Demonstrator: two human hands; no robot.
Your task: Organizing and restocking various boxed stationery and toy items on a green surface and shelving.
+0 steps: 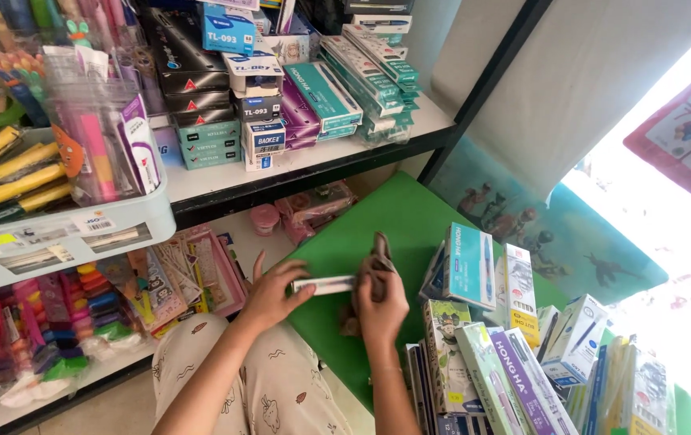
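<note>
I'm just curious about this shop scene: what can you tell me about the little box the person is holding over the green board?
The small box is long, slim and pale, apparently card, lying roughly level above the green board. The left hand grips its left end. The right hand presses a crumpled brownish cloth against its right end, hiding that part. Its print is too small to make out.
</note>
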